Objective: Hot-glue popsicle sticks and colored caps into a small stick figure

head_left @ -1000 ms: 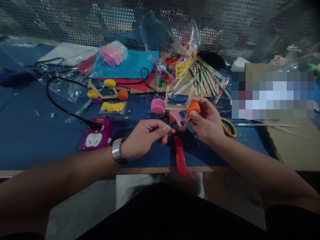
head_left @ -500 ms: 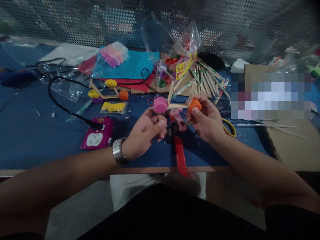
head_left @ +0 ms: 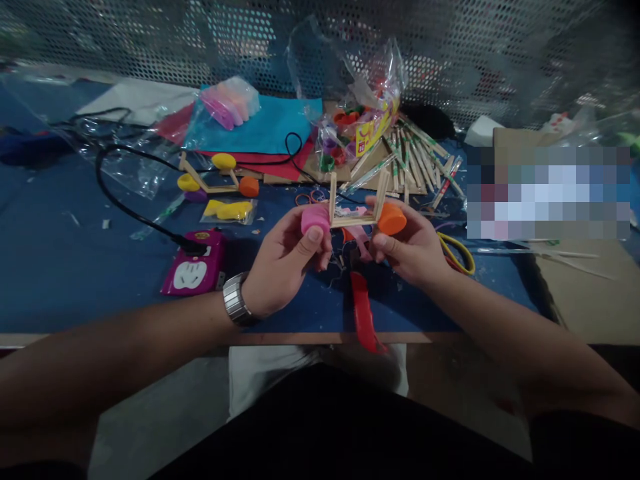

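Above the table I hold a U-shaped frame of wooden sticks (head_left: 354, 222), its two arms pointing away from me. A pink bottle cap (head_left: 315, 219) sits at its left end and an orange bottle cap (head_left: 392, 219) at its right. My left hand (head_left: 287, 257), with a metal watch on the wrist, pinches the pink cap between thumb and fingers. Around the orange end, my right hand (head_left: 413, 247) has fingers behind and the thumb below the cap. Beneath the frame lie a pink glue gun (head_left: 359, 241) and a red-handled tool (head_left: 364, 310), its far end hidden.
A similar stick frame with caps (head_left: 220, 189) lies at the left, near a purple power socket (head_left: 194, 263) and its black cable. Behind are bagged caps (head_left: 345, 130), several wooden sticks (head_left: 410, 157) and blue sheets (head_left: 280, 123). Cardboard (head_left: 590, 287) lies at the right.
My left thumb and fingers have closed on the pink cap. The frame has tilted and come slightly lower, and my right thumb has slid from the orange cap's face to below it.
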The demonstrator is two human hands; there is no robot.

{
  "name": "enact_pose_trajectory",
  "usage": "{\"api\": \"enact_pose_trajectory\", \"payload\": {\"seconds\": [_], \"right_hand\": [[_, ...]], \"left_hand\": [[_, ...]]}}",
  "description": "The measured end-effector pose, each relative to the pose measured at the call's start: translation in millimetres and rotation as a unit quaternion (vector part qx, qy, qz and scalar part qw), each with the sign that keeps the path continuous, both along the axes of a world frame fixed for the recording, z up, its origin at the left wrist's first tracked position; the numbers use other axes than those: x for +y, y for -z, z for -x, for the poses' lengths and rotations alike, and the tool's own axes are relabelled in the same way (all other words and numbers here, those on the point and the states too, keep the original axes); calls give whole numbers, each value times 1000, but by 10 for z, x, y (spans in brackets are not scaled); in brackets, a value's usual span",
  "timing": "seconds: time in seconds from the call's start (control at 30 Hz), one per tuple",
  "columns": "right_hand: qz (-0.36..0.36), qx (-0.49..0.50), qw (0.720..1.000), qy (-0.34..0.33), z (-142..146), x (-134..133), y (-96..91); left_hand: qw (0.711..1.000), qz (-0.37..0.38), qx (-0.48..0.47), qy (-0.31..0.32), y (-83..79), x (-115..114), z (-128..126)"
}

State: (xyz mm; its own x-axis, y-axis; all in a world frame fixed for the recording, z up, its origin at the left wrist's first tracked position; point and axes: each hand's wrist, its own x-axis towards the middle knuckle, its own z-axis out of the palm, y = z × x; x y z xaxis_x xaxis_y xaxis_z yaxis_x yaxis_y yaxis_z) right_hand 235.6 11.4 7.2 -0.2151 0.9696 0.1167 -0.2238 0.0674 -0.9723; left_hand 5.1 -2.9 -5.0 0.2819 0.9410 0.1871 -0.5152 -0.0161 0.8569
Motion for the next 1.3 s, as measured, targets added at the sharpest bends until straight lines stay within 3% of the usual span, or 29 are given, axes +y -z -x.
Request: {"api": "enact_pose_trajectory", "payload": {"seconds": [0.13, 0.23, 0.5, 0.83, 1.0, 1.17, 1.3], "right_hand": [[-12, -53, 999, 0, -19, 4, 47], [-21, -31, 999, 20, -41, 43, 88], [-74, 36, 980, 180, -132, 278, 66], [-164, 34, 950, 263, -520, 570, -156], [-255, -87, 931, 245, -500, 490, -213], [-185, -151, 957, 166, -311, 229, -190], [-197, -143, 965, 99, -229, 55, -152]], "left_hand": [[1000, 16, -19, -11, -48, -5, -13], [999, 24, -29, -32, -71, -5, -19], [996, 36, -39, -67, -50, 12, -30], [995, 50, -31, -86, -62, -4, -38], [995, 44, -41, -80, -40, -13, -39], [997, 35, -28, -66, -16, -23, -23], [999, 9, -15, -41, -22, -46, -18]]}}
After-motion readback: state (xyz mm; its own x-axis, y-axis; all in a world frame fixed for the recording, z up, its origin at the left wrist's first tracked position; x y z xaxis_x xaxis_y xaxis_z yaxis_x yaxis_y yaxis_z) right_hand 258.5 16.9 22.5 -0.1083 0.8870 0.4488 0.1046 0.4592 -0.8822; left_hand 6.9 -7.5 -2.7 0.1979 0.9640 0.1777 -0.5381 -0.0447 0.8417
